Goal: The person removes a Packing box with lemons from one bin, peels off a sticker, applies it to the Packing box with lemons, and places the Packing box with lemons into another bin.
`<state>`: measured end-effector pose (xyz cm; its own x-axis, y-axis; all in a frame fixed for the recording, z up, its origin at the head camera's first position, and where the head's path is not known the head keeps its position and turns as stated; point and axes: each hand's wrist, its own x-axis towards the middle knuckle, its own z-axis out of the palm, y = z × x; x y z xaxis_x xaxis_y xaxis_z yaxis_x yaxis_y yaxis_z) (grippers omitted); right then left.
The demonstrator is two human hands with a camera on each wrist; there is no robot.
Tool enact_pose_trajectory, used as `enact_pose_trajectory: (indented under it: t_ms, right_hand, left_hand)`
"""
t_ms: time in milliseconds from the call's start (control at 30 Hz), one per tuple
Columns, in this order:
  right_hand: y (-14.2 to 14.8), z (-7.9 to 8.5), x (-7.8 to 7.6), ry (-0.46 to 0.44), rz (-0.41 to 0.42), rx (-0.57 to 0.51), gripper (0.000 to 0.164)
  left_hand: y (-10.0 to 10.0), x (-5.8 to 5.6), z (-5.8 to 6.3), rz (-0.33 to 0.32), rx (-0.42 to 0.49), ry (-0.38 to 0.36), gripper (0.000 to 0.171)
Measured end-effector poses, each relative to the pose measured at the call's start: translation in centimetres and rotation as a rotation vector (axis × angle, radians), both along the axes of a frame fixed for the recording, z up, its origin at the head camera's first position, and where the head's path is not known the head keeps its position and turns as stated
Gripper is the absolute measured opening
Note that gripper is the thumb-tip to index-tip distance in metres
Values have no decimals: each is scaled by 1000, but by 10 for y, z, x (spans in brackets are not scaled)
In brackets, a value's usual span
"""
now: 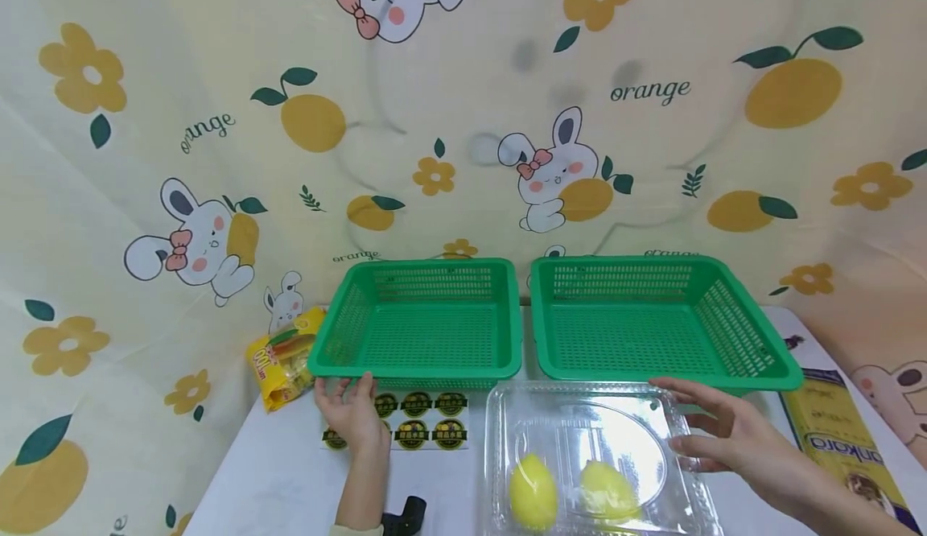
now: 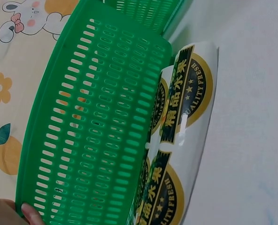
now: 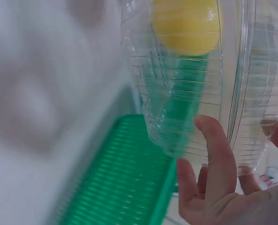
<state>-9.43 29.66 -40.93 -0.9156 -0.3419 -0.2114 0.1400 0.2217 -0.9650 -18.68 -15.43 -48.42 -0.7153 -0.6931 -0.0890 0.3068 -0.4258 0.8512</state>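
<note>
At the front left corner of the left green basket (image 1: 434, 373), my left hand (image 1: 355, 419) pinches the rim; in the left wrist view a fingertip (image 2: 32, 213) lies against the basket's slotted wall (image 2: 101, 117). My right hand (image 1: 724, 431) grips the right side of a clear plastic clamshell box (image 1: 565, 407), its lid down. Two yellow lemons (image 1: 533, 492) show through the lid. From the right wrist view, the fingers (image 3: 219, 154) spread around the ribbed end of the box (image 3: 186, 98), with one lemon (image 3: 188, 23) visible inside.
A second green basket (image 1: 659, 375) stands right of the first. A sheet of round black-and-gold stickers (image 1: 413, 423) lies before the left basket. A yellow snack packet (image 1: 286, 359) sits far left, and a yellow-and-blue package (image 1: 843, 439) far right. Behind hangs a printed cloth (image 1: 449, 77).
</note>
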Motion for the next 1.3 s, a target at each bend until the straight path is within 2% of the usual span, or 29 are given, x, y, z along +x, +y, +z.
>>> enact_pose_trajectory:
  t_ms: [100, 267, 500, 800, 933, 1100, 1300]
  right_hand:
    - [-3, -11, 2, -23, -27, 28, 55]
    - [-9, -27, 2, -33, -80, 69, 62]
    - [-9, -43, -5, -67, -60, -10, 62]
    - [-7, -54, -19, -83, -19, -67, 58]
    - [-6, -57, -21, -94, -37, -77, 56]
    - [-8, -58, -23, -91, -68, -41, 62]
    - [-11, -59, -27, -93, -58, 15, 72]
  left_hand:
    - [-1, 0, 1, -5, 10, -5, 80]
    - [-1, 0, 1, -9, 11, -16, 81]
    - [-1, 1, 1, -17, 11, -20, 82]
    - [-1, 1, 1, -10, 11, -8, 81]
    - [1, 2, 1, -16, 10, -5, 80]
    - [3, 2, 1, -18, 9, -2, 79]
    - [1, 1, 1, -4, 6, -21, 81]
